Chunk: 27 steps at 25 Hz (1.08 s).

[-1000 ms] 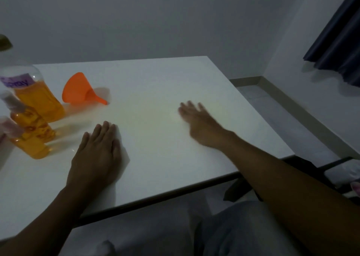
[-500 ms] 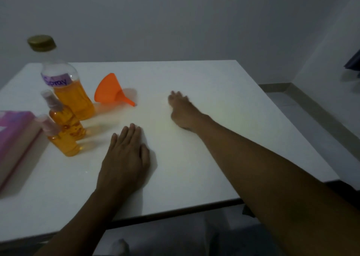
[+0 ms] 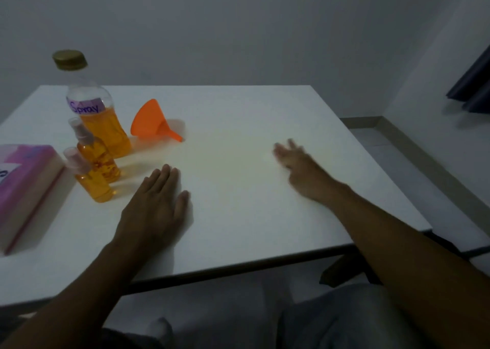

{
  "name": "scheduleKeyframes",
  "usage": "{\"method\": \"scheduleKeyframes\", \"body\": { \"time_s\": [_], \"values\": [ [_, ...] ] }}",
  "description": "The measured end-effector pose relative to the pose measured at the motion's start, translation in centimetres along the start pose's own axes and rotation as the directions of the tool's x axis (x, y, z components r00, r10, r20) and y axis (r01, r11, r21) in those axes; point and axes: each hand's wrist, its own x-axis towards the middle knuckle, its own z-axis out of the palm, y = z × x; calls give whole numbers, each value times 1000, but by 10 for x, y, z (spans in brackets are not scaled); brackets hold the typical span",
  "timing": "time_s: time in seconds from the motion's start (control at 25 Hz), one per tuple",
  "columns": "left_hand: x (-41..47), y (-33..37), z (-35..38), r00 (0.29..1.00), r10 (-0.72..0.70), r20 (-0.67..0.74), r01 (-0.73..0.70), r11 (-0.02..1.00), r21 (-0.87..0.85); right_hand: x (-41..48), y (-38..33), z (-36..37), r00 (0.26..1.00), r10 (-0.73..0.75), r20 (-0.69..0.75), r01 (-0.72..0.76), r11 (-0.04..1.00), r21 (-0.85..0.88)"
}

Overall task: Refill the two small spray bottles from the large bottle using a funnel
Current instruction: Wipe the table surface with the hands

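Hands first: we see the left hand (image 3: 156,205) lying flat on the white table (image 3: 265,216), palm down, with fingers straight and close together, and it holds nothing. It lies near the front edge, left of the middle, as it did half a second ago.

The right hand (image 3: 299,168) is blurred. We can see its fingers stretched out and a little apart, and it holds nothing. We cannot tell if it touches the table. Half a second ago this hand was near the middle of the table, not far from the spout of the funnel (image 3: 148,123). Now it is more toward the right edge, well apart from the funnel.

The task's things keep their places near the left edge. The large bottle (image 3: 100,125) stands upright toward the back left corner, with its gold cap (image 3: 69,60) on and orange liquid up to its purple label (image 3: 86,106). The rear spray bottle (image 3: 98,160) stands just in front of it, and the front spray bottle (image 3: 92,184) just in front of that one. Both hold orange liquid.

The funnel lies on its side just right of the large bottle, spout pointing toward the right edge. A pink box (image 3: 23,187) lies at the left edge, just beside the small bottles.
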Motion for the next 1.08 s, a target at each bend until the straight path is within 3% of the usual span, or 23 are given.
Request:
{"method": "scheduleKeyframes", "body": {
  "time_s": [0.08,0.16,0.24,0.32,0.4,0.48,0.56,0.6,0.68,0.76,0.8,0.88,0.96,1.08],
  "values": [
    [0,2,4,1000,-5,-15,5,1000,3,16,18,-17,916,389,-101,-393,919,-26],
    [0,2,4,1000,-15,-18,14,1000,-7,36,0,-15,847,506,-165,-509,860,22],
    [-1,2,1,999,-23,-24,22,1000,-20,56,-42,3,903,399,-158,-396,917,53],
    [-1,3,0,999,-23,-30,22,999,-41,57,-95,22,974,190,-120,-183,981,62],
    [-2,4,0,999,-22,-30,20,998,-55,27,-132,31,999,-25,-45,26,999,20],
    [-2,2,0,1000,-14,-22,13,999,-50,-10,-124,35,983,-182,-23,184,981,66],
    [-3,1,1,1000,1,-19,-2,999,-35,-28,-80,31,974,-223,-44,226,972,61],
    [-3,1,2,1000,7,-25,-8,1000,-28,-31,-51,25,990,-131,-50,132,991,28],
    [-2,2,2,1000,7,-30,-7,1000,-16,-29,1,4,973,218,-79,-219,976,-3],
    [-3,4,0,1000,-6,-14,6,1000,-7,-25,22,-11,843,522,-132,-520,853,51],
    [-3,6,-1,1000,-13,-7,13,1000,1,-22,14,-12,806,570,-157,-568,821,64],
    [-2,8,-3,1000,-26,12,26,1000,18,-21,-25,2,851,482,-207,-481,875,61],
    [1,8,-4,998,-47,47,46,998,37,-35,-71,30,970,223,-94,-221,975,34],
    [2,17,-4,996,-64,56,63,998,15,-75,-89,26,987,-132,89,125,989,75]
  ]
}}
